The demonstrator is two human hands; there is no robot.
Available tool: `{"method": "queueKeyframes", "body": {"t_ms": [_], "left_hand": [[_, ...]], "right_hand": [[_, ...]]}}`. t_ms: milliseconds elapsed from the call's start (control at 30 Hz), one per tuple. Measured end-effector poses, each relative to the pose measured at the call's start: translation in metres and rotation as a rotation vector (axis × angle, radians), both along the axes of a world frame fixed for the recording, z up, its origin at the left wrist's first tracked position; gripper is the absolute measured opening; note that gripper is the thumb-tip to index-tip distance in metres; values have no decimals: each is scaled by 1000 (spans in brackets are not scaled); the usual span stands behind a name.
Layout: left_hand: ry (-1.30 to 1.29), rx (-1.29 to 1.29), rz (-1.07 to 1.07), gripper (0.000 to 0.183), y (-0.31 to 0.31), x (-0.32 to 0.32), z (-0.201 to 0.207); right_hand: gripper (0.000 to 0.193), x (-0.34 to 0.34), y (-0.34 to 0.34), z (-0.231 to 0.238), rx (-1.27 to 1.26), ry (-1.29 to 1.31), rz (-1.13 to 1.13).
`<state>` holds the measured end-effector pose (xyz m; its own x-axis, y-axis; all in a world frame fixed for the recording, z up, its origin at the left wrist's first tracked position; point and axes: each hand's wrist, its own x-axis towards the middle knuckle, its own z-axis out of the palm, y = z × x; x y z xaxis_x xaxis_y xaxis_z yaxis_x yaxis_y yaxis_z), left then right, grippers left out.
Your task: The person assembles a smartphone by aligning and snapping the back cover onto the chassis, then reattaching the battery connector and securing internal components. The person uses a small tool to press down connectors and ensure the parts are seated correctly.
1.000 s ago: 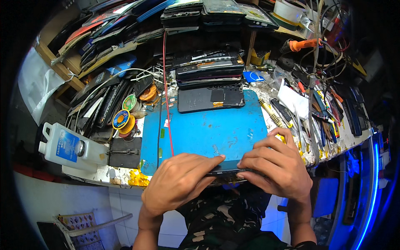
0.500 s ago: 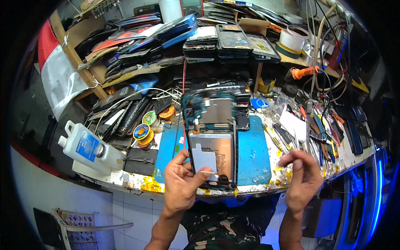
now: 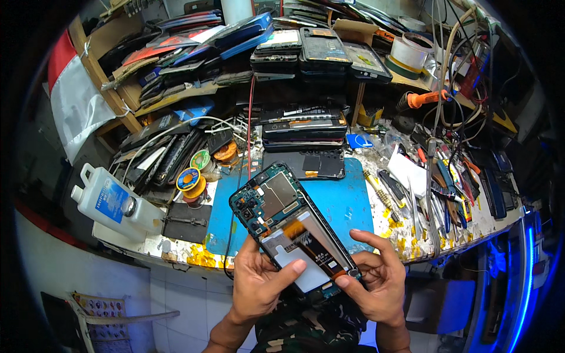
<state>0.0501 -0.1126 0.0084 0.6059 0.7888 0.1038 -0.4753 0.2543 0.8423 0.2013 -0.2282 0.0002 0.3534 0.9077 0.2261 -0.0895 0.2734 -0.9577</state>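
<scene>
An opened smartphone (image 3: 278, 197), its back cover off, is held tilted over the front edge of the bench. Its circuit board shows at the upper end and its battery (image 3: 315, 241) below that. My left hand (image 3: 262, 279) grips the phone's left side, with the thumb lying over a pale patch on the battery. At the lower right corner my right hand (image 3: 376, 282) holds the frame, its thumb on the lower end and its index finger raised off. Behind the phone lies a blue work mat (image 3: 347, 200), with a black phone back cover (image 3: 318, 165) at the mat's far edge.
A white solvent bottle (image 3: 109, 203) stands at the left, near solder spools (image 3: 191, 182). Pliers, tweezers (image 3: 414, 200) and screwdrivers crowd the right side. Stacked phones (image 3: 326, 50) fill the shelf above, where an orange-handled soldering iron (image 3: 426, 99) hangs at the right.
My right hand has come in from the right and taken hold of the phone's lower corner. The phone has moved lower and tilted, its top now leaning left.
</scene>
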Motion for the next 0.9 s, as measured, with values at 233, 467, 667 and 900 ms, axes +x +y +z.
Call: {"method": "queueKeyframes", "body": {"t_ms": [233, 467, 667, 900], "left_hand": [[46, -221, -213, 52, 1, -3, 11], [107, -443, -445, 48, 4, -9, 22], [180, -595, -616, 47, 0, -8, 20], [163, -625, -656, 50, 0, -11, 22]], "right_hand": [[108, 6, -15, 4, 112, -492, -72], [54, 4, -7, 9, 219, -940, -382], [26, 3, -13, 20, 218, -845, -197], [20, -1, -13, 16, 253, -669, -142]]}}
